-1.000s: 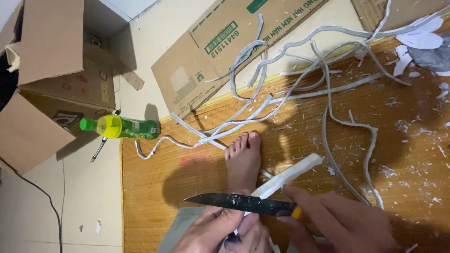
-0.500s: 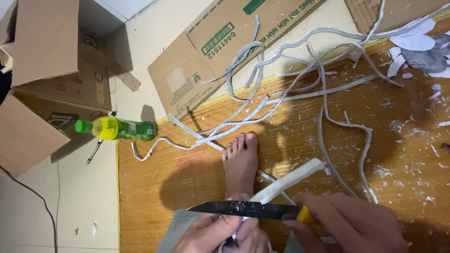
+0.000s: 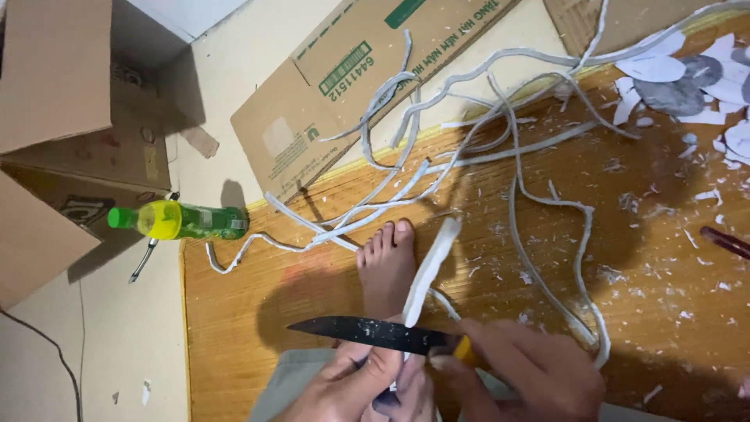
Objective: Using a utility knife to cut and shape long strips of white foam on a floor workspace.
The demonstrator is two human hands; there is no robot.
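At the lower edge of the mat, our right hand [image 3: 531,371] grips the knife [image 3: 367,332] while our left hand [image 3: 351,387] pinches the white strip [image 3: 430,266] upright beside our foot [image 3: 387,266]. We judge trimming underway; next, steady blade pressure along the strip.

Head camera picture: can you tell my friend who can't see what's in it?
Two hands cut a white strip: the right hand holds a dark knife, the left hand steadies the strip. A bare foot rests on the wooden mat among long white shavings, near a green bottle.
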